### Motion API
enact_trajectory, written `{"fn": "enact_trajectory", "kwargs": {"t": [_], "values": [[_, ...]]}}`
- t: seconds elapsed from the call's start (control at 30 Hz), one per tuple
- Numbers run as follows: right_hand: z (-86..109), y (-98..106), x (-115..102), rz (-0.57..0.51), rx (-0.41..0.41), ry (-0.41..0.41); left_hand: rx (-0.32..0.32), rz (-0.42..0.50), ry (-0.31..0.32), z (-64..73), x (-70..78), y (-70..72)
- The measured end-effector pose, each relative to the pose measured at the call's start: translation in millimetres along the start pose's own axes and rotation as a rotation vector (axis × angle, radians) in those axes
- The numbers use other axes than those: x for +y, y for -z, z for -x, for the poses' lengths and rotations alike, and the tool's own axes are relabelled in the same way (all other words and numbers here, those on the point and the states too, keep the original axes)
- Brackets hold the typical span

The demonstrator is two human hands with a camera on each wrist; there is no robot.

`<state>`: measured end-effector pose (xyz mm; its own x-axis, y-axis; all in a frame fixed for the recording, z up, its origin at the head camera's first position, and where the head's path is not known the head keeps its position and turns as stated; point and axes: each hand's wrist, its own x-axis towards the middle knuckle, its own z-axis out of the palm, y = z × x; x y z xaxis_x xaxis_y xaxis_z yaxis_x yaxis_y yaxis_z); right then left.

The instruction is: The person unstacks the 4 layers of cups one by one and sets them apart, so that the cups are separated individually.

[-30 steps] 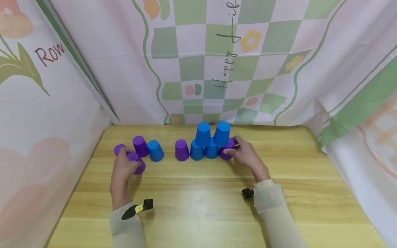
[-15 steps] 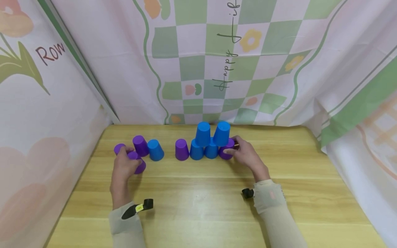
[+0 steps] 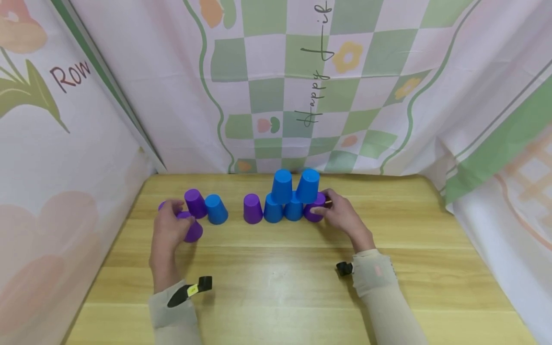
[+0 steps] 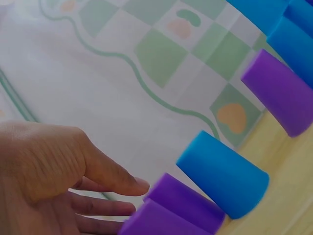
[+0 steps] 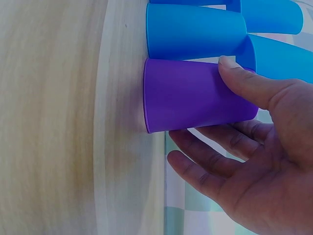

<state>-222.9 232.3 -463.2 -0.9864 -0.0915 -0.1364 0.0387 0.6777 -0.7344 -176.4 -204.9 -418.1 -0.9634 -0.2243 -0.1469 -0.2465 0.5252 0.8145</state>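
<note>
Upside-down plastic cups stand on the wooden table. My left hand [image 3: 167,227] hovers at a purple cup [image 3: 194,231], its thumb over the top; in the left wrist view the thumb and fingers are spread loosely, not closed round it. Another purple cup [image 3: 161,205] is mostly hidden behind this hand. My right hand [image 3: 342,212] holds the purple cup [image 3: 314,212] at the right end of a row, thumb in front and fingers behind. Beside it stand two blue cups [image 3: 273,211] and a purple cup [image 3: 252,209]. Two more blue cups [image 3: 282,187] form an upper layer.
A purple cup [image 3: 196,203] and a blue cup [image 3: 216,210] stand close together, right of the left hand. A gap separates them from the row. Printed curtains [image 3: 181,96] hang behind the table [image 3: 276,287] and along its sides.
My left hand has loosened from the front purple cup and shifted slightly up and left, covering more of the purple cup behind it. My right hand and the stacked cups have stayed put.
</note>
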Motion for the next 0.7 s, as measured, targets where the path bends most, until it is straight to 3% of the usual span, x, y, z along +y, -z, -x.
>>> {"fn": "enact_trajectory", "kwargs": {"t": [0.17,0.3,0.53,0.7], "values": [[-0.7,-1,1,0.000,0.000,0.001,0.046,-0.004,-0.051,3.9,11.5,0.6],[-0.8,-1,1,0.007,0.003,0.005,0.068,0.054,-0.094,5.2,19.4,-4.5],[-0.4,-1,0,0.006,0.001,-0.005,0.117,0.232,-0.260,5.7,28.6,-28.1],[0.1,0,-1,0.008,0.009,-0.004,0.086,0.288,-0.365,2.5,38.4,-47.9]]}}
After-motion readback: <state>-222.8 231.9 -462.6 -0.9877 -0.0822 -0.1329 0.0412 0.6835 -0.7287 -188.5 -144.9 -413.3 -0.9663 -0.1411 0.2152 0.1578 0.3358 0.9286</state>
